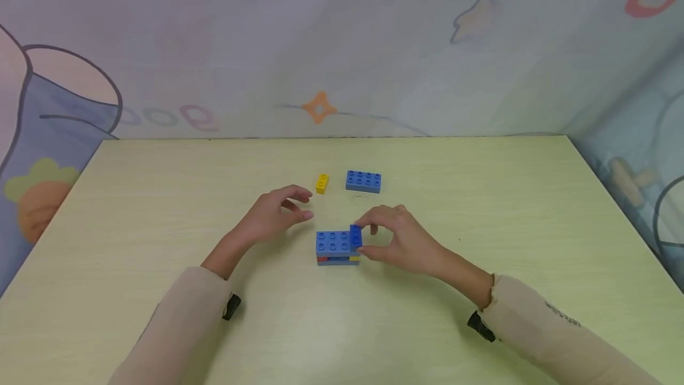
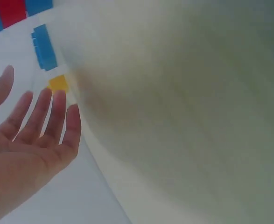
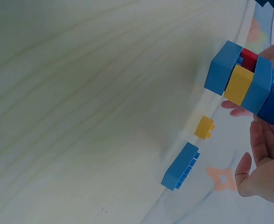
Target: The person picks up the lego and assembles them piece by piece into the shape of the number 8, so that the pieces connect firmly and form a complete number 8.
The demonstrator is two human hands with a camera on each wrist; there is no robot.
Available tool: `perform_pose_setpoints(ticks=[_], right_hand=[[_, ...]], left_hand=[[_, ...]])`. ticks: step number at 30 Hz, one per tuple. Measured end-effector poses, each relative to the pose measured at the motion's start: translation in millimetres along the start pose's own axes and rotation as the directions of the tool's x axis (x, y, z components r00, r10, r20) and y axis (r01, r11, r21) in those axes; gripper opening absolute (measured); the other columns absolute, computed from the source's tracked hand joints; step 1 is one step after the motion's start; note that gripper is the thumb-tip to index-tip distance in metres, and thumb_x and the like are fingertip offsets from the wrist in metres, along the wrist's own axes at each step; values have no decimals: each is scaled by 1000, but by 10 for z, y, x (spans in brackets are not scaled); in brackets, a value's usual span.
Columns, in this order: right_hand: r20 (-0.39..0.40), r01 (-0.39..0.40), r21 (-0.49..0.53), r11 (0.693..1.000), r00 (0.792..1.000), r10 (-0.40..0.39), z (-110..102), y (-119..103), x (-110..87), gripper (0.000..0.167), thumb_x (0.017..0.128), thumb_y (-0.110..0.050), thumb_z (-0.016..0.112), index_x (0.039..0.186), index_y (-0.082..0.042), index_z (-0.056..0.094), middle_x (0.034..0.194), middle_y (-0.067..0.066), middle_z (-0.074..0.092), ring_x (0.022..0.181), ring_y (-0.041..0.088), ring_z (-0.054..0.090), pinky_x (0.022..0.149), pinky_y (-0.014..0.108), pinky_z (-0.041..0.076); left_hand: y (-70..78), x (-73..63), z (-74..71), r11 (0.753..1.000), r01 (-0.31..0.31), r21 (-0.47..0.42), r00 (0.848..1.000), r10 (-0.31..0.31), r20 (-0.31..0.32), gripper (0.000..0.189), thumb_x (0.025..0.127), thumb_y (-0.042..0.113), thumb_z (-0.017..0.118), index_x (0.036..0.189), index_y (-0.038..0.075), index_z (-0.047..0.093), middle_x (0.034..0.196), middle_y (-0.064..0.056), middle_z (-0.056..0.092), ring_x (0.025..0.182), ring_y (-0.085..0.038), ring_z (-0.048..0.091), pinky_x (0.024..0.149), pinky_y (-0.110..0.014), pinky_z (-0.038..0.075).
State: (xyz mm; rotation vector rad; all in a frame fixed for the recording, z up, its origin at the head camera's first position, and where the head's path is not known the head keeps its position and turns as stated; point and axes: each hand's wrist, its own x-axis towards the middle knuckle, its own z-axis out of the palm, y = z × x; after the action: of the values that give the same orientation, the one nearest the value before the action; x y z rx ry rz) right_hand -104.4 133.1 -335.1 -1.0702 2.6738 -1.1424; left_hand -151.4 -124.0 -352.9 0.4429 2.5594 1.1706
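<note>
The right hand (image 1: pixel 403 241) pinches a dark-blue brick (image 1: pixel 355 236) at the right end of the stack (image 1: pixel 332 243); the left hand (image 1: pixel 271 215), fingers loosely spread, is near the far yellow brick (image 1: pixel 322 183).

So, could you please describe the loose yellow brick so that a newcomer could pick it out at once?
On the pale table, look beyond the stack of bricks. Just past the left hand, a small yellow brick lies left of a bigger blue brick. It is the only loose yellow one; the other yellow brick is sandwiched in the stack.
</note>
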Motion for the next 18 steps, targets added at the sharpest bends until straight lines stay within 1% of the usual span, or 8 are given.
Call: perform_pose_setpoints(ticks=[3,7,13,18], right_hand=[[1,-2,0,1000,1000,2,4,0,-1,31,76,-11,73,105,-5,62,98,0,63,84,13,52,74,35,31],[7,-16,0,1000,1000,16,1,3,-3,32,77,-12,73,106,-5,62,98,0,62,84,13,51,75,36,31],[6,-19,-2,1000,1000,19,-4,2,-7,32,77,-12,73,106,-5,62,98,0,62,85,14,51,75,35,32],[-3,-6,3,1000,1000,6,1,4,-10,31,77,-12,73,105,-5,62,97,0,62,84,14,51,74,35,31]], left_hand=[[-6,116,2,998,37,40,999,-36,-36,48,87,21,63,130,8,47,123,-11,54,107,-28,52,83,-39,45],[6,270,11,995,72,71,997,-69,-41,54,87,20,64,135,10,42,127,-12,51,108,-29,50,85,-40,44],[28,473,25,991,79,107,996,-75,-44,53,87,19,63,135,10,41,126,-15,50,104,-30,51,86,-39,44],[47,571,34,988,66,141,997,-60,-44,50,87,16,63,133,8,44,123,-17,52,101,-31,53,88,-41,42]])
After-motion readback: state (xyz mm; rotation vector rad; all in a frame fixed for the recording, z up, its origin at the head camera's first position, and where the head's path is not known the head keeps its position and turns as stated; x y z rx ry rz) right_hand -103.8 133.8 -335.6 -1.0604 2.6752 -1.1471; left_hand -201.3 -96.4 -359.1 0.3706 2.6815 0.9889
